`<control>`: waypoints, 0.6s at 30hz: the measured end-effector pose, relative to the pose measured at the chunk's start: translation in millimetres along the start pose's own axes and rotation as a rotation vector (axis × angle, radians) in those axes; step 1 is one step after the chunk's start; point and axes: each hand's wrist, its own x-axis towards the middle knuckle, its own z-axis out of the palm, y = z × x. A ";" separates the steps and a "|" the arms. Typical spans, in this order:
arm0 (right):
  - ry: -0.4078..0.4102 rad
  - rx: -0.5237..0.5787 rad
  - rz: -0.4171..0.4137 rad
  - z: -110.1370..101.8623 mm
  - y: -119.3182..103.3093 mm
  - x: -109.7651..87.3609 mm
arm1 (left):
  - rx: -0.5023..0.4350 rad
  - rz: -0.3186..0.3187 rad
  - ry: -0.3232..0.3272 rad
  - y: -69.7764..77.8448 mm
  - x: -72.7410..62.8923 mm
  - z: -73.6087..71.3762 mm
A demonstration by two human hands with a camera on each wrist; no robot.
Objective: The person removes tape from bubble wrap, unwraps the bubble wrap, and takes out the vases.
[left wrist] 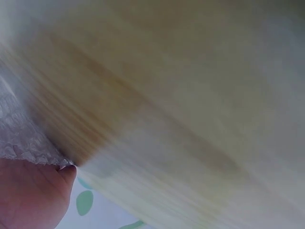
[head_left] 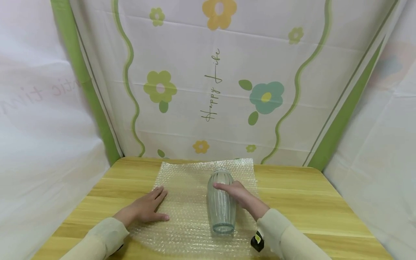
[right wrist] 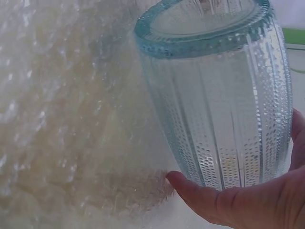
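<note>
A clear ribbed glass vase (head_left: 221, 202) lies lengthwise on a sheet of bubble wrap (head_left: 186, 220), its thick round end nearest me. My right hand (head_left: 242, 195) grips the vase around its far half, thumb across the top. Close up in the right wrist view, the thumb curves round the glass vase (right wrist: 224, 109), and the other fingers are mostly hidden behind it. On the wrap's left edge rests my left hand (head_left: 147, 207), fingers extended and thumb apart. The left wrist view catches only part of that hand (left wrist: 33, 193) against the bubble wrap (left wrist: 24, 131).
Beneath the wrap is a wood-grain table (head_left: 302, 206). A printed fabric backdrop (head_left: 185, 119) rises at its far edge, and white cloth sides hang at left and right. A small black item (head_left: 257, 242) with a yellow mark sits by the right sleeve.
</note>
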 end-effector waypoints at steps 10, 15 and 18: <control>0.012 0.088 0.032 0.2 1.1 4.3 | 0.001 0.009 0.008 0.8 -1.3 0.6; 0.036 0.111 0.032 0.7 3.5 5.5 | -0.003 0.021 0.010 2.1 -1.8 -0.7; 0.039 0.128 0.034 0.6 4.5 5.6 | -0.002 0.023 0.009 2.4 -1.5 -1.4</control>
